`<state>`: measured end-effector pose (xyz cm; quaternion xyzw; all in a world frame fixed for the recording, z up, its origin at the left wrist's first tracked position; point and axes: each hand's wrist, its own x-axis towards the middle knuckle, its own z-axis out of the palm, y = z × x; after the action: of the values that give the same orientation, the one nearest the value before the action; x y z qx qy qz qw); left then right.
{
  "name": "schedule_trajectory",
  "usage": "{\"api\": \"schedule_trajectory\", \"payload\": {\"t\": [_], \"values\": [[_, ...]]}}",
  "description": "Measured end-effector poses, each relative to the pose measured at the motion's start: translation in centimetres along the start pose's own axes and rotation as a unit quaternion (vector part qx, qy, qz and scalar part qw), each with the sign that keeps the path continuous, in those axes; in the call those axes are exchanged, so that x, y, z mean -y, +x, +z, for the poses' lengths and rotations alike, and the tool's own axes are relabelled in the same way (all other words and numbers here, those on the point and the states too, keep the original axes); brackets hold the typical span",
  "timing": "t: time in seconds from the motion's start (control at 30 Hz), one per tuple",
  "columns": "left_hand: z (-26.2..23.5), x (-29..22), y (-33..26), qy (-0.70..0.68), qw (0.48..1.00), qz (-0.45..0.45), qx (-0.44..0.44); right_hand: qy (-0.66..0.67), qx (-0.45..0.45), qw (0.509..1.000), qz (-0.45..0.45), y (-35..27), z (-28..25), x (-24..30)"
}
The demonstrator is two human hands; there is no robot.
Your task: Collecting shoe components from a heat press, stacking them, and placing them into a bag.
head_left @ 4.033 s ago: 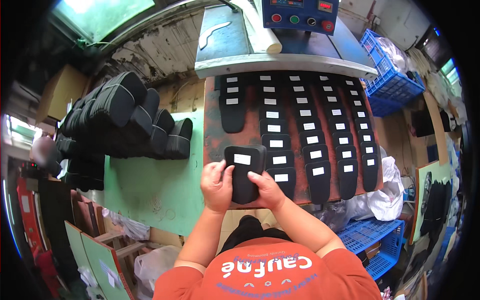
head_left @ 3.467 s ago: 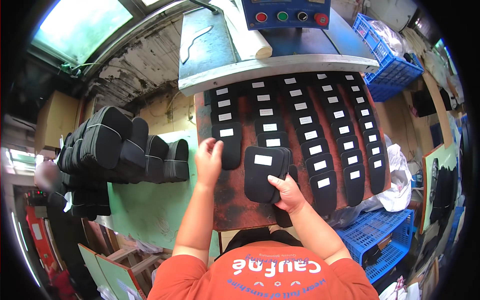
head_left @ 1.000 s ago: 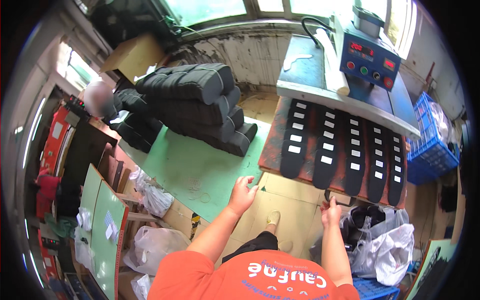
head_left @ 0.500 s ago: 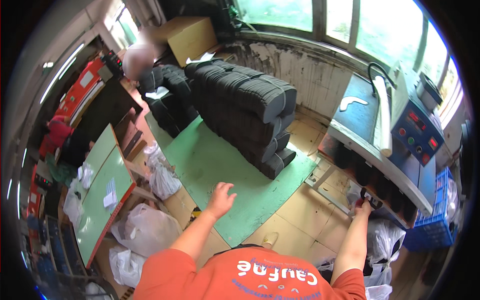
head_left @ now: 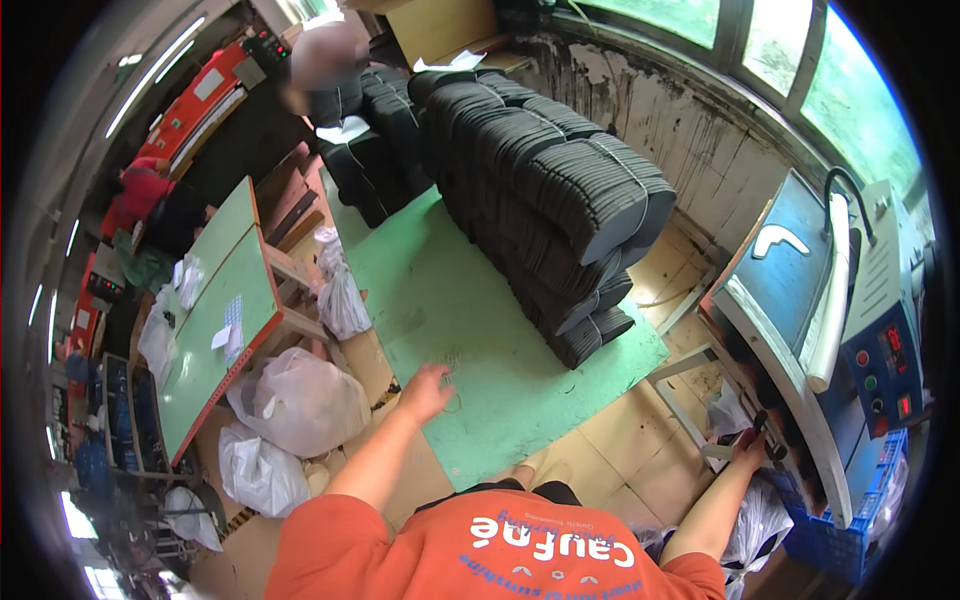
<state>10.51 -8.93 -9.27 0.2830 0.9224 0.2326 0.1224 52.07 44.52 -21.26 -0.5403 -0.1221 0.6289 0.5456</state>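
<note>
My left hand (head_left: pixel 428 392) hangs in the air over the green board (head_left: pixel 470 420) on the floor. Its fingers are loosely bent and apart, and nothing solid shows in them. Low on the right, my right hand (head_left: pixel 747 452) is closed at the side of the machine table (head_left: pixel 790 330). A small dark thing shows at its fingertips, too hidden to name. Ahead stand tall stacks of black flat pieces (head_left: pixel 600 200), tied in bundles with thin string. A white curved piece (head_left: pixel 778 241) rests on the machine table's blue top.
A control box (head_left: pixel 885 365) with lit red displays sits at the right, above a blue crate (head_left: pixel 830 545). At left are a green-topped table (head_left: pixel 215 350) and plastic bags (head_left: pixel 300 400). One person sits behind the stacks; another in red (head_left: pixel 140 195) is farther left.
The view has turned and shifted, so the stacks and the machine table appear farther right. My left hand looks slightly lower; my right hand stays by the machine table.
</note>
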Motion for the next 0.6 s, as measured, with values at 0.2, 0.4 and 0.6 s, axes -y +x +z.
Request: {"api": "schedule_trajectory", "payload": {"t": [0.2, 0.4, 0.6], "values": [[-3.4, 1.6, 7.6, -0.125, 0.991, -0.052, -0.002, -0.02, -0.011, 0.998, -0.063, -1.8, 0.3, -0.1], [-6.1, 6.0, 25.2, -0.381, 0.911, -0.15, -0.053, -0.032, -0.082, 0.996, 0.0, -5.9, 3.4, -3.3], [-6.2, 12.1, 40.5, -0.528, 0.84, -0.072, -0.101, -0.235, 0.203, 0.945, 0.104, -27.1, 14.5, -13.8]]}}
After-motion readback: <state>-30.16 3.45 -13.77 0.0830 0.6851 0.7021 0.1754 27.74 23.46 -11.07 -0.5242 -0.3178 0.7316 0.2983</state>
